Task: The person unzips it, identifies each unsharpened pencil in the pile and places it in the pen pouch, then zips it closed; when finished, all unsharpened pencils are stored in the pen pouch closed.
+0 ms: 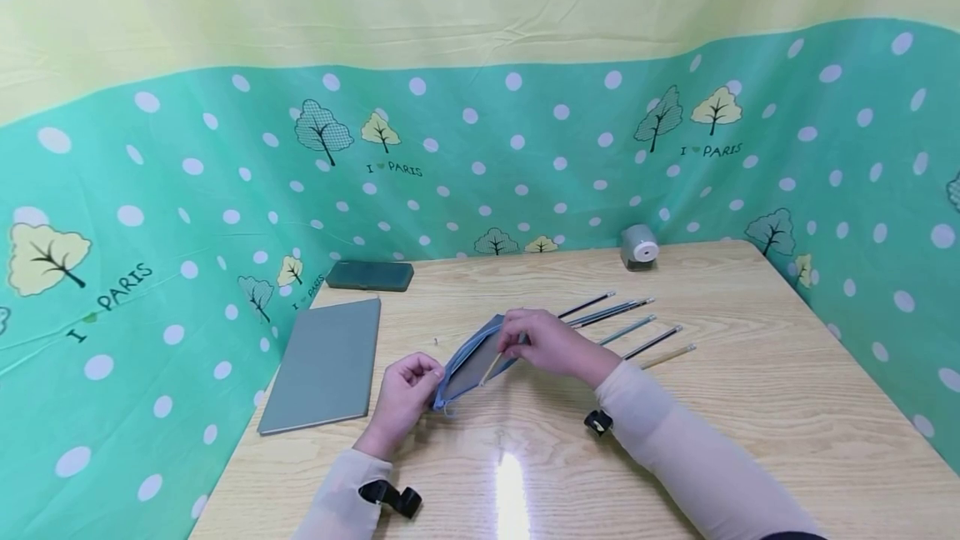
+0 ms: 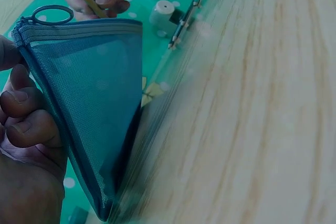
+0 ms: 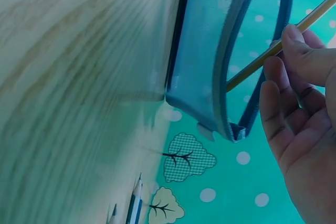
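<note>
The left wrist view shows a ring-shaped zip pull (image 2: pixel 59 23) on a blue mesh pouch (image 2: pixel 94 93), its edge gripped by the left hand (image 1: pixel 405 394); the right wrist view shows the right hand (image 3: pixel 304 124) pinching a yellow wooden pencil (image 3: pixel 252 71), one end between the pouch's parted zip edges. Only the head view shows the flat grey rectangular book (image 1: pixel 322 369) along the left edge of the pale wood-grained table (image 1: pixel 787 340). Green polka-dotted cloth (image 1: pixel 450 215) rises behind. A dark-green oblong case (image 1: pixel 370 276) lies at the far left corner; a grey boxy sharpener (image 1: pixel 636 247) stands near the far edge. The pouch is mid-table, left of the fanned slim pencils (image 1: pixel 628 330), which wood separates from the right edge.
</note>
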`<state>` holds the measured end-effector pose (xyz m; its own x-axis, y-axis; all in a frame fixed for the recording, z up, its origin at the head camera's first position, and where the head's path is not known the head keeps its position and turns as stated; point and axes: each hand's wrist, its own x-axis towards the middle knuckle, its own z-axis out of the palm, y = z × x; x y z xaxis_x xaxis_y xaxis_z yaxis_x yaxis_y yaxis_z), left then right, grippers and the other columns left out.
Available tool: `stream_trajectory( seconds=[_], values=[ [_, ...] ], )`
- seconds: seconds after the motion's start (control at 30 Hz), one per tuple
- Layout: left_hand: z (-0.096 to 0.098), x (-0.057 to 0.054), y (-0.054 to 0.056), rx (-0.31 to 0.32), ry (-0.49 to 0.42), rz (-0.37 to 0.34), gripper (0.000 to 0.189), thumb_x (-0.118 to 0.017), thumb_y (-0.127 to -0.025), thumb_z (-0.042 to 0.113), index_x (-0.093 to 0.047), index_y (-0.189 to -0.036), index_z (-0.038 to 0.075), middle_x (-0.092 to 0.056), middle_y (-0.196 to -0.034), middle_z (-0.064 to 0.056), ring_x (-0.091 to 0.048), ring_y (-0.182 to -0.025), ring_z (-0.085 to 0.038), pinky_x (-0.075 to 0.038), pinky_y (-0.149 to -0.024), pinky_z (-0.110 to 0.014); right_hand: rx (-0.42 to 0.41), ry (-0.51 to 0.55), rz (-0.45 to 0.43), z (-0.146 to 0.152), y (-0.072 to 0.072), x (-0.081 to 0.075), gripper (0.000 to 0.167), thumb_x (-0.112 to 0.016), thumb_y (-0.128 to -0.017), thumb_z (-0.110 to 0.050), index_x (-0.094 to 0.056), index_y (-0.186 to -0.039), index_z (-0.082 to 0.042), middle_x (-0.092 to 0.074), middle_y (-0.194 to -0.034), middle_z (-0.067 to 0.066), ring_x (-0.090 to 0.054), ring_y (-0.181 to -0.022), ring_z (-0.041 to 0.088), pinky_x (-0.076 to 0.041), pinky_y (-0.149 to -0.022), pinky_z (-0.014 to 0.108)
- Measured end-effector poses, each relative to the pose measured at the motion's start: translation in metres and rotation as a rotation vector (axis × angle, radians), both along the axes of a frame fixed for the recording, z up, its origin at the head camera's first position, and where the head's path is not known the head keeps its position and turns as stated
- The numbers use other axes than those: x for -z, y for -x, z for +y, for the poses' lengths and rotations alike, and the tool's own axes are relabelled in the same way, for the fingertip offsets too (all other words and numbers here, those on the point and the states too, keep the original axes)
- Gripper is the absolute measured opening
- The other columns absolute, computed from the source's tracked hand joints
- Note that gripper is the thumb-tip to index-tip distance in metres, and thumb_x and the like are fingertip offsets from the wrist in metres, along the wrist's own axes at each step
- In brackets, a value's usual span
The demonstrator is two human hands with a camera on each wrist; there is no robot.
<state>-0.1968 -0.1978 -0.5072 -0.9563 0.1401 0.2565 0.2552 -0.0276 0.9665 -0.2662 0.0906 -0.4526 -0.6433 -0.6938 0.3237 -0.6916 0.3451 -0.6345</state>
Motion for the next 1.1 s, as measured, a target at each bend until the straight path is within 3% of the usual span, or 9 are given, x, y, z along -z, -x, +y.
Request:
stream_trajectory(
  seconds=[0.17, 0.3, 0.77, 1.1],
  values=[
    [0.000, 0.000, 0.000, -0.001, 0.005, 0.005, 0.013, -0.067, -0.099, 0.001, -0.066, -0.094, -0.010, -0.053, -0.064, 0.004, -0.043, -0.053, -0.004, -0.035, -0.048, -0.017, 0.018, -0.033, 0.032, -0.003, 0.001, 0.003, 0.019, -0.079, -0.090, 0.002, -0.078, -0.096, -0.015, -0.064, -0.097, -0.011, -0.065, -0.090, 0.005, -0.057, -0.078, 0.023],
    [0.000, 0.001, 0.000, 0.000, 0.014, 0.015, 0.012, -0.068, -0.099, 0.001, -0.066, -0.093, -0.010, -0.052, -0.064, 0.004, -0.044, -0.054, -0.005, -0.036, -0.049, -0.017, 0.041, -0.072, 0.072, -0.005, 0.002, 0.006, 0.017, -0.081, -0.089, -0.002, -0.079, -0.095, -0.018, -0.064, -0.096, -0.012, -0.063, -0.089, 0.005, -0.056, -0.079, 0.023],
    [0.001, 0.000, -0.001, 0.008, 0.014, 0.013, 0.015, -0.067, -0.098, -0.001, -0.064, -0.094, -0.015, -0.053, -0.065, 0.005, -0.045, -0.055, -0.003, -0.037, -0.051, -0.016, 0.143, -0.158, 0.421, -0.022, -0.008, 0.012, 0.016, -0.086, -0.087, -0.009, -0.082, -0.095, -0.022, -0.064, -0.092, -0.008, -0.063, -0.085, 0.009, -0.055, -0.078, 0.028],
    [0.001, -0.001, -0.002, 0.018, 0.015, -0.004, 0.013, -0.068, -0.099, 0.000, -0.065, -0.093, -0.012, -0.055, -0.066, 0.004, -0.045, -0.054, -0.004, -0.037, -0.050, -0.017, 0.172, -0.168, 0.506, -0.028, -0.014, 0.013, 0.015, -0.087, -0.085, -0.010, -0.082, -0.091, -0.023, -0.062, -0.088, -0.007, -0.060, -0.081, 0.012, -0.053, -0.073, 0.031]
  ],
)
